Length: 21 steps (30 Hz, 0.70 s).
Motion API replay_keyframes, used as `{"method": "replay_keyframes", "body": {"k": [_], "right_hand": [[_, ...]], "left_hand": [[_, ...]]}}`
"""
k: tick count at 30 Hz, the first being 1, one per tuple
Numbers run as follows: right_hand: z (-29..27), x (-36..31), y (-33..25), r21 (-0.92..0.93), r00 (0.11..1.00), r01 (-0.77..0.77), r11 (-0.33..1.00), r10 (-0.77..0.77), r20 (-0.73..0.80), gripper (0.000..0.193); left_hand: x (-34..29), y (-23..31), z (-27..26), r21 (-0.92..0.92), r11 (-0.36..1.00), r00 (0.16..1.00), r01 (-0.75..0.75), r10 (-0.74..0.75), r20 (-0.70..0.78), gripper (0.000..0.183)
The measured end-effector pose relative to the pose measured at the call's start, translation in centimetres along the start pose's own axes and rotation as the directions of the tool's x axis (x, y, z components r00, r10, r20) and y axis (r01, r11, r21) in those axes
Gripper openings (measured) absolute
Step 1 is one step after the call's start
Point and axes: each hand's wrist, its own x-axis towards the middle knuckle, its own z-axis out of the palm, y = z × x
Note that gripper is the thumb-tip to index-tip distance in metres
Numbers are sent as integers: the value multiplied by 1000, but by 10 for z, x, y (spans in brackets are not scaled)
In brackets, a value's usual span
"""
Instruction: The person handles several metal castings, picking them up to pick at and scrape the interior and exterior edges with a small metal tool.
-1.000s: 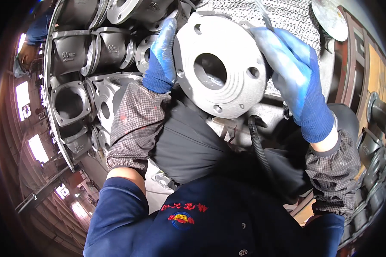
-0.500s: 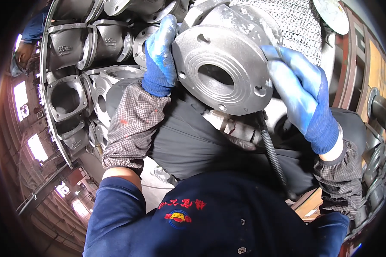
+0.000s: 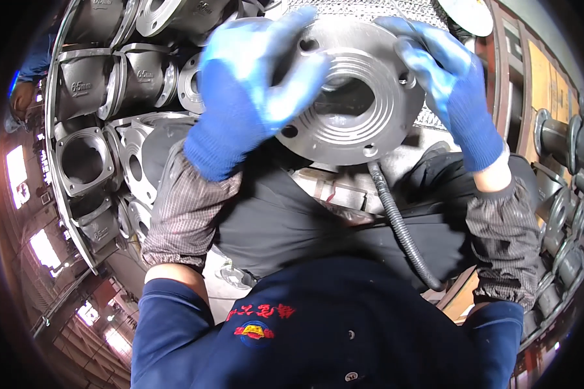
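A grey cast flanged pipe fitting (image 3: 344,146) stands in front of me, its round flange with ringed grooves, bolt holes and a central bore facing me. My left hand (image 3: 246,84), in a blue-and-white coated glove, is at the flange's left side. Its fingers are spread and a little blurred, with the thumb crossing in front of the flange face. My right hand (image 3: 444,71), gloved alike, is at the upper right rim with fingers bent together. A thin, stick-like thing shows by its fingertips; its kind is unclear. The fitting's rear is hidden behind the flange.
Several grey cast fittings (image 3: 84,81) are stacked in a rack on the left. More flanged castings (image 3: 555,214) lie at right. A ribbed flexible hose (image 3: 399,223) runs below the flange. Behind it is a metal mesh-like surface (image 3: 428,120). Another person's hand (image 3: 23,97) shows at far left.
The fitting has turned, so its flange faces me more squarely and sits slightly further right. My left hand has left the rim's edge and spread over its left side. My right hand has risen.
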Motion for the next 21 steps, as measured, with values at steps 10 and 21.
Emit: {"method": "replay_keyframes", "body": {"k": [10,21], "right_hand": [[12,8,35,-14,989,89,996,-90,-121,23],[20,-26,20,225,910,-336,914,377,-174,33]], "left_hand": [[-6,22,4,-480,716,854,508,-492,169,42],[-9,15,7,-607,446,743,657,-518,424,39]]}}
